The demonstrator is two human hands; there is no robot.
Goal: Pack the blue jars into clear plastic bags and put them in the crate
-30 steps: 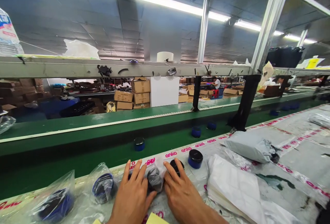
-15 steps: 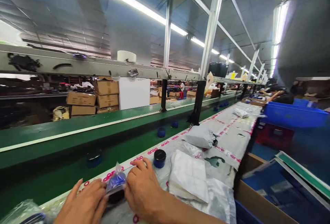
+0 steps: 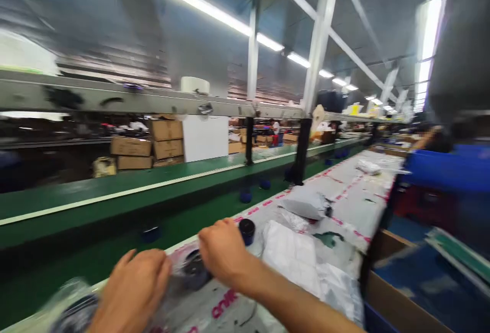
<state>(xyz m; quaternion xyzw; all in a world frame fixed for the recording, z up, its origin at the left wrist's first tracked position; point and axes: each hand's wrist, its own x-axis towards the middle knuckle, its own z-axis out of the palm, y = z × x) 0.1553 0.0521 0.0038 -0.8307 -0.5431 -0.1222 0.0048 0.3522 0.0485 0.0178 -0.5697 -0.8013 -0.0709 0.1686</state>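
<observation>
One seemingly bagged round container (image 3: pixel 194 268) lies between left hand (image 3: pixel 133 284) and right hand (image 3: pixel 224 248), each grip too blurred to tell, another bagged container (image 3: pixel 76 315) leftward, one black-lidded container (image 3: pixel 247 231) unbagged on the surface (image 3: pixel 354 182).

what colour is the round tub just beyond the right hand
The round tub has a black top and dark blue side, best seen in the head view.

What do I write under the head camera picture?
Left hand and right hand beside a green belt, a dark container between them.
</observation>
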